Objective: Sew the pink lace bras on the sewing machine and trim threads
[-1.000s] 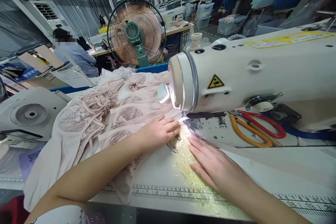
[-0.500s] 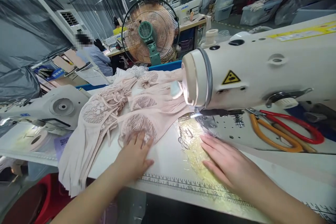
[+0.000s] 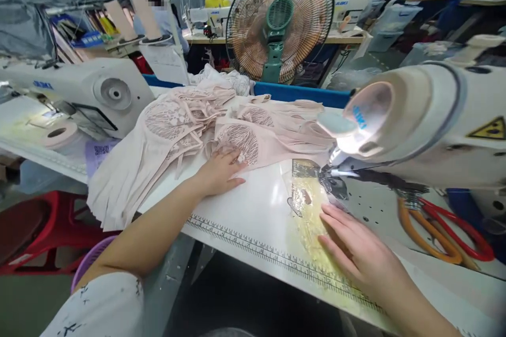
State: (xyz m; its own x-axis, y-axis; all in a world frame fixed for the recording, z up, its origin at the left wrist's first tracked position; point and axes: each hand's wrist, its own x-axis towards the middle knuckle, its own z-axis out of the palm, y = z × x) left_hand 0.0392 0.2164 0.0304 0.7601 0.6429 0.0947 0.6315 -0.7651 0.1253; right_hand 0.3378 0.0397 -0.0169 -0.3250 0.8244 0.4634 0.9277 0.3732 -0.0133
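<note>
My left hand (image 3: 220, 171) lies flat, fingers spread, on the near edge of a pale pink lace bra piece (image 3: 272, 147). Behind it are more such pieces, and a heap of pale pink lace garments (image 3: 166, 121) hangs over the table's front edge at the left. On the yellow taped patch (image 3: 310, 210) of the table rests my right hand (image 3: 353, 239), its fingers stretched out and holding nothing. Just beyond that hand, the lit needle area of the sewing machine (image 3: 419, 110) touches the right end of the fabric.
Orange-handled scissors (image 3: 429, 239) and a red-handled tool lie right of my right hand. A printed ruler (image 3: 272, 255) runs along the table's front edge. Another sewing machine (image 3: 79, 89) stands left, a large fan (image 3: 279, 21) behind. A red stool (image 3: 47, 231) is lower left.
The view has turned left, so the sewing machine now sits further right. My left hand has slid the bra piece further back on the table. My right hand stays on the yellow patch.
</note>
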